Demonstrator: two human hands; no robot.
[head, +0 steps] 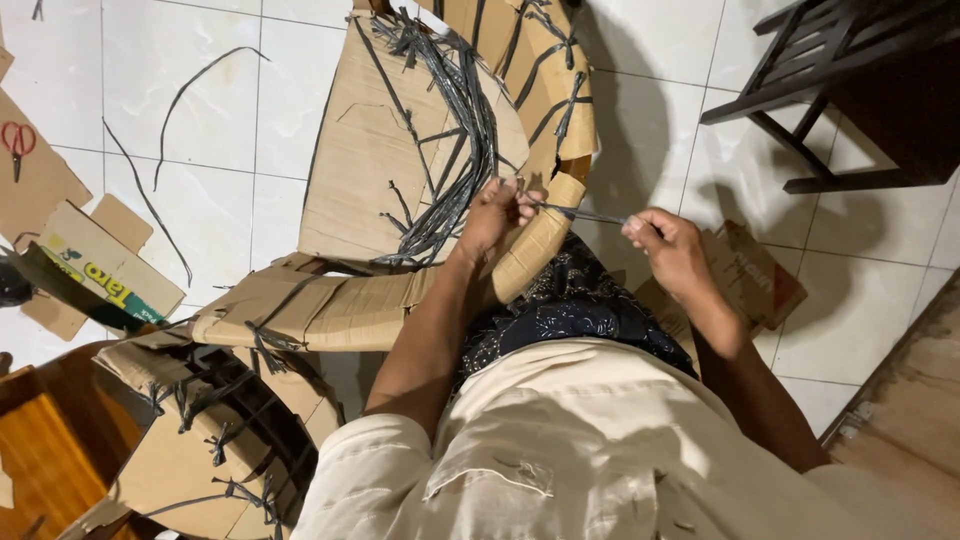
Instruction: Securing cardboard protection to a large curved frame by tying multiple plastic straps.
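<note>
Closest to me is the person's cream shirt (pixel 590 440), then a dark patterned cloth (pixel 570 300) over the lap. Both bare forearms reach forward from there.

The right hand (pixel 668 250) is closed in a pinch, thumb against fingers, on the end of a thin dark strap (pixel 580 214). The left hand (pixel 497 212) is also closed, fingers curled on the strap's other end where it meets the cardboard edge (pixel 545 235). Between the two hands the strap runs taut and nearly level, its long axis going left to right across the person's front, rising slightly toward the left hand. The left hand sits against the cardboard; the right is held apart from it, out over the floor.

Beyond the left hand lies a large curved cardboard piece (pixel 370 160) laced with many dark straps (pixel 465 110), some knotted, their loose tails sticking out. A second laced cardboard shape (pixel 200 440) lies down by the person's left side.

Farther off, loose straps (pixel 150 200) trail over the white tile floor (pixel 220 90), red scissors (pixel 17 142) rest on a cardboard scrap at the far left, and a dark wooden chair (pixel 850 80) stands at the upper right.
</note>
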